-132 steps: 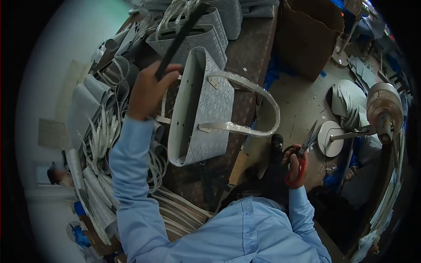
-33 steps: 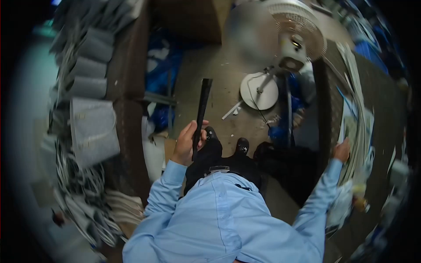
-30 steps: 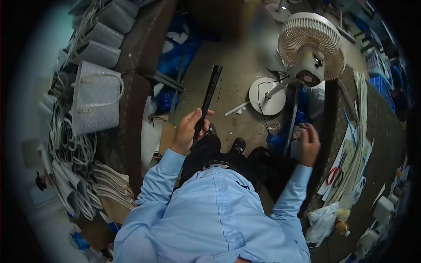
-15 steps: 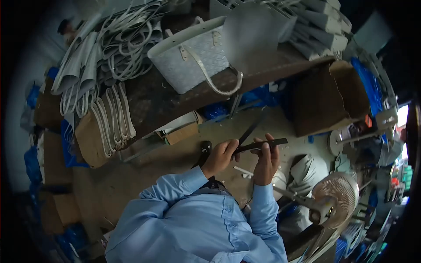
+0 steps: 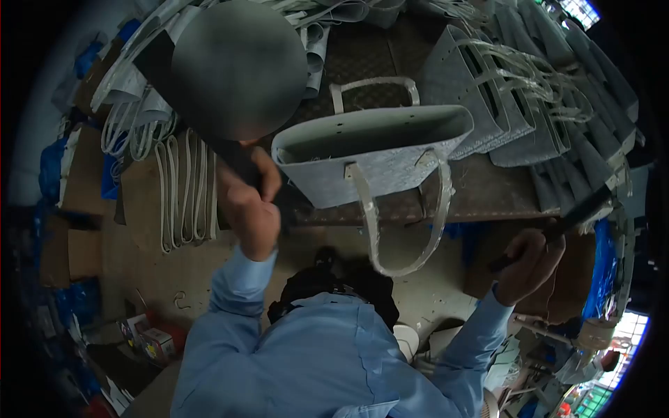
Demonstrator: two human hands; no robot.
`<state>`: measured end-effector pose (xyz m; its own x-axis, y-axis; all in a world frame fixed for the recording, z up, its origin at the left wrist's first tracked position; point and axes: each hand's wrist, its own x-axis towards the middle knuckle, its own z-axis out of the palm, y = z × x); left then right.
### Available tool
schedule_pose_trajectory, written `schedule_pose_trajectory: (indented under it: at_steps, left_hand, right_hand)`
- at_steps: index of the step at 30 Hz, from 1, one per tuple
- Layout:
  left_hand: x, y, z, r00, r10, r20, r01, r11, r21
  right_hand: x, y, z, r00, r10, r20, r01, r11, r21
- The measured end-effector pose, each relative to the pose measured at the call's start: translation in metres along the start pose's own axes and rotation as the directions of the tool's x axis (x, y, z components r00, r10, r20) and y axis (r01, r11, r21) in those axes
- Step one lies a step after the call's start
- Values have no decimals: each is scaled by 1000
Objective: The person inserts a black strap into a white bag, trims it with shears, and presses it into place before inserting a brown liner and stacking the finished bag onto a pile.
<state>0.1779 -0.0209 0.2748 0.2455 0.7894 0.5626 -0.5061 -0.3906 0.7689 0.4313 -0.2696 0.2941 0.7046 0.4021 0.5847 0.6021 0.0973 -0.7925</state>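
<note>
My left hand [image 5: 251, 212] is raised at the left and closed round a dark flat strip [image 5: 160, 66], which runs up and away to the upper left. Out to the right, my right hand [image 5: 529, 261] grips another dark strip [image 5: 582, 212] that points up and right, its short end showing below the fingers. Between the hands, a pale grey textured handbag [image 5: 390, 174] stands open at the top on the table. One of its handles hangs over the table's front edge. A round blurred patch hides the area just above my left hand.
The brown table [image 5: 474, 191] bears more grey bags [image 5: 481, 104] at the right and stacked grey panels [image 5: 578, 97] beyond. Pale looped straps [image 5: 185, 191] hang at the left edge. Cardboard boxes [image 5: 83, 254] and blue plastic [image 5: 78, 299] stand on the left.
My hands have parted from close together in front of me, the left going up and left, the right out to the right. The view has shifted, bringing the handbag nearer the middle.
</note>
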Motion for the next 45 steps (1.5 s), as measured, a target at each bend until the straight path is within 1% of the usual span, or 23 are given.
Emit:
schedule_pose_trajectory:
  at_steps: [1,2,3,4,5,10,12,14,16,17,19,22,25,26,28,29,30,32,34,36,38,41,45]
  left_hand:
    - [12,0,-12,999,-36,14,33,983,183]
    - [20,-2,-16,1000,-16,-21,20,978,207]
    - [25,-3,-18,991,-92,-94,120,925,360]
    - [26,-4,-16,968,-169,-184,239,837,492]
    - [30,-6,-10,957,-163,-241,257,862,436]
    - [43,-22,6,953,-46,-299,255,656,710]
    - [38,-27,12,943,19,-333,219,717,662]
    - [37,-20,-2,971,44,-237,139,704,697]
    - [37,-20,-4,972,47,-229,131,701,701]
    - [39,-21,-6,979,10,-203,146,661,736]
    - [49,-19,-12,989,-72,-131,149,573,806]
    - [61,-25,-8,957,-239,-166,273,542,795]
    - [70,-34,-3,895,-399,-200,392,485,782]
    - [71,-35,-6,864,-463,-197,422,453,785]
    - [74,-52,-14,888,-452,-80,339,528,778]
    - [74,-61,-18,912,-410,31,249,611,751]
    - [74,-68,-22,909,-416,40,247,611,752]
    - [75,-75,-28,939,-305,159,30,531,847]
    - [80,-76,-33,919,-339,202,6,525,851]
    - [84,-74,-33,895,-373,245,-12,528,849]
    - [88,-73,-31,858,-380,346,-146,465,873]
    - [94,-83,-33,814,-443,375,-43,598,800]
    - [100,-94,-31,788,-479,386,-14,613,790]
  right_hand:
    - [30,12,10,994,-42,102,30,993,118]
    - [54,25,23,957,-138,256,152,988,-34]
    - [77,36,39,887,-204,415,292,943,-160]
    - [101,38,65,781,-355,514,441,896,-51]
    - [118,40,90,678,-433,594,516,856,35]
    - [155,75,172,240,-505,829,549,775,313]
    - [159,80,168,229,-493,840,490,804,338]
    - [172,86,159,200,-481,853,459,816,352]
    - [180,92,152,357,-363,861,254,924,285]
    - [180,95,153,336,-367,867,243,924,296]
    - [176,97,159,170,-460,871,330,860,390]
    - [163,107,172,120,-485,866,397,823,406]
    - [156,116,175,111,-515,850,335,825,456]
    - [153,118,178,113,-510,853,319,831,455]
    - [154,119,183,-41,-304,952,180,935,307]
    - [154,114,187,-36,-299,954,178,937,301]
    - [152,108,191,2,-252,968,192,950,247]
    - [143,98,198,51,-199,979,196,963,186]
    - [133,93,202,92,-288,953,268,929,255]
    - [131,94,206,96,-242,966,268,941,209]
    - [131,97,208,95,-203,975,285,944,168]
    - [129,102,208,142,-211,967,392,909,141]
    - [129,105,213,126,-243,962,377,909,180]
